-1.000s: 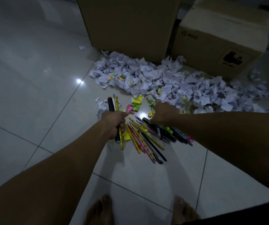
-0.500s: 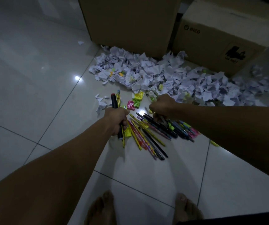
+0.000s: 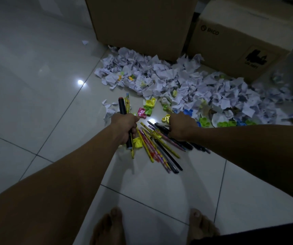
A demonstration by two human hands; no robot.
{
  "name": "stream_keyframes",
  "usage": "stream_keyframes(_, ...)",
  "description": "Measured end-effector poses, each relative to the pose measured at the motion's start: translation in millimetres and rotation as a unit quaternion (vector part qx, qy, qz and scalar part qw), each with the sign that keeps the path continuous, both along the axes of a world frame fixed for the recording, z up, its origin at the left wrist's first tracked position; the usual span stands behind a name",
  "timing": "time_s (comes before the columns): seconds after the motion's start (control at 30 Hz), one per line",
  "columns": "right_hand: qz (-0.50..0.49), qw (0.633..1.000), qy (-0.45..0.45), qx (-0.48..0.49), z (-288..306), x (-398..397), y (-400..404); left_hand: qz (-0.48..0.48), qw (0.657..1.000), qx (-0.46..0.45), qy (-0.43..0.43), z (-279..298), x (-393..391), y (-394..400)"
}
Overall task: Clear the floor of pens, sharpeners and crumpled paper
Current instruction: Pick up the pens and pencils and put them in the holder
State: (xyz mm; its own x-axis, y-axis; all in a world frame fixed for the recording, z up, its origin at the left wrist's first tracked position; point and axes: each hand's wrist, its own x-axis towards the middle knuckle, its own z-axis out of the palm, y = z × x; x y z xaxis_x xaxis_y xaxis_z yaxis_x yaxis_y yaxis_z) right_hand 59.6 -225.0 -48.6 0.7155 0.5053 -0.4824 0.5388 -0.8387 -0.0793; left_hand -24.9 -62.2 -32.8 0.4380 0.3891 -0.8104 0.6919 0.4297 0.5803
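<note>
My left hand (image 3: 125, 128) grips a thick black marker (image 3: 122, 107) together with a couple of thin yellow pens. My right hand (image 3: 181, 126) is curled around a bunch of dark pens (image 3: 186, 145) that lie on the floor. Between the hands, several more pens (image 3: 157, 152) fan out on the tile. Small coloured sharpeners (image 3: 149, 106) in yellow, green, pink and blue lie just beyond the hands. A wide heap of crumpled white paper (image 3: 168, 78) stretches behind them.
Two cardboard boxes stand past the paper, a tall one (image 3: 140, 23) and a lower one (image 3: 239, 43) to its right. Glossy white tiles (image 3: 27, 85) spread to the left. My bare feet (image 3: 110, 227) are at the bottom edge.
My right hand has slid right along the floor pens and closed on the dark bunch, uncovering more sharpeners. My left hand keeps its hold on the marker and pens.
</note>
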Motion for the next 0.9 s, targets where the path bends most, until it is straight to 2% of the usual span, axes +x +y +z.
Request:
stream_keyframes(0.13, -0.006, 1.000, -0.006, 0.020, 3, 0, 3, 0.006, 1.000, 0.014, 0.003, 2, -5, 8)
stream_keyframes(0.23, -0.079, 0.990, 0.024, 0.115, 9, 10, 8, -0.017, 0.999, 0.028, -0.005, 5, -6, 10)
stream_keyframes(0.3, -0.122, 0.969, 0.077, 0.201, 14, 19, 12, -0.030, 0.999, 0.036, -0.007, 5, -5, 12)
stream_keyframes(0.37, -0.133, 0.953, 0.122, 0.243, 21, 23, 13, -0.038, 0.999, 0.036, -0.004, 4, -4, 11)
stream_keyframes(0.47, -0.133, 0.949, 0.174, 0.226, 28, 20, 4, -0.056, 0.998, 0.039, -0.003, 2, 0, 2)
stream_keyframes(0.6, -0.156, 0.944, 0.199, 0.210, 20, 12, -13, -0.044, 0.998, 0.050, -0.007, -4, 3, -10)
stream_keyframes(0.7, -0.176, 0.943, 0.163, 0.229, 10, -2, -30, -0.004, 0.999, 0.041, -0.006, -10, 1, -18)
stream_keyframes(0.8, -0.093, 0.969, 0.072, 0.216, 3, -23, -40, 0.031, 0.999, 0.027, -0.016, -16, -3, -22)
stream_keyframes(0.9, -0.067, 0.973, 0.007, 0.221, -9, -41, -37, 0.050, 0.998, 0.017, -0.024, -20, -9, -22)
